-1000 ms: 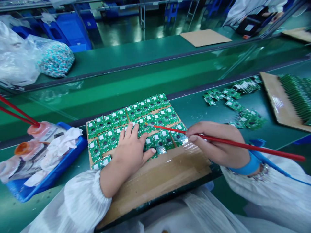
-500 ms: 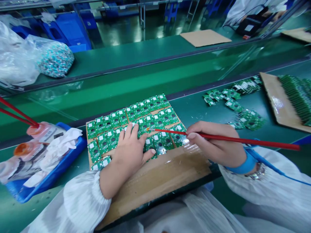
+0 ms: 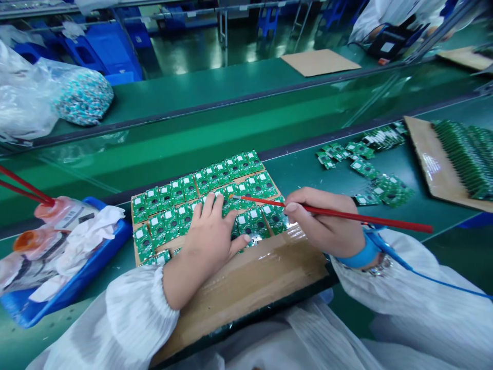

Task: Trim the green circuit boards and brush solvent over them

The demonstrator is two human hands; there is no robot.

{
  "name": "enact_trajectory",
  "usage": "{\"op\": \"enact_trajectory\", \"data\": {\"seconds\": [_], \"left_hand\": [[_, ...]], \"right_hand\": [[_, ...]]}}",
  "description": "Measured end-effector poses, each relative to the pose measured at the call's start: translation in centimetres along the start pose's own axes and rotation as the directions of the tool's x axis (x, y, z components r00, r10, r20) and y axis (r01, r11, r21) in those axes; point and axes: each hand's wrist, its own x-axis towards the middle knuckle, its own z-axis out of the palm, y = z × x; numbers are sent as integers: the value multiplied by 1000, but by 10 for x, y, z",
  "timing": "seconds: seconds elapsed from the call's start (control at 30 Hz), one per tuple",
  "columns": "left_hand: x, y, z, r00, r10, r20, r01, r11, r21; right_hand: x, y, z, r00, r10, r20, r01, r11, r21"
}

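Observation:
Rows of green circuit boards (image 3: 181, 190) lie on a brown cardboard sheet (image 3: 246, 280) in front of me. My left hand (image 3: 210, 234) rests on the middle boards with its fingers spread, covering some of them. In my right hand (image 3: 327, 221) is a thin red paintbrush (image 3: 370, 221), pinched near its front end. The brush tip points left and is at a board just right of my left fingertips; whether it touches cannot be made out. A blue wrist strap with a cord (image 3: 362, 254) circles my right wrist.
At left, a blue tray (image 3: 77, 280) holds bottles, white tissue (image 3: 96, 226) and more red brushes (image 3: 26, 187). Loose boards (image 3: 389, 190) lie at right, beside a cardboard (image 3: 427, 159) bearing upright boards. Beyond the ledge are a bag of small parts (image 3: 82, 97), cardboard (image 3: 319, 62) and another person's sleeve (image 3: 370, 20).
The brush tip and my right hand have shifted slightly left and up. My left hand stays on the boards, and the whole view has moved a little.

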Motion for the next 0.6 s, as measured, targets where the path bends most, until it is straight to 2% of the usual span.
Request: {"op": "enact_trajectory", "data": {"seconds": [0.33, 0.6], "left_hand": [[4, 1, 3, 1000, 19, 1, -19, 1000, -9], [3, 1, 2, 1000, 24, 1, -24, 1000, -4]], "right_hand": [[-7, -4, -5, 991, -99, 85, 104, 993, -56], [-10, -7, -15, 995, -63, 82, 71, 993, -93]]}}
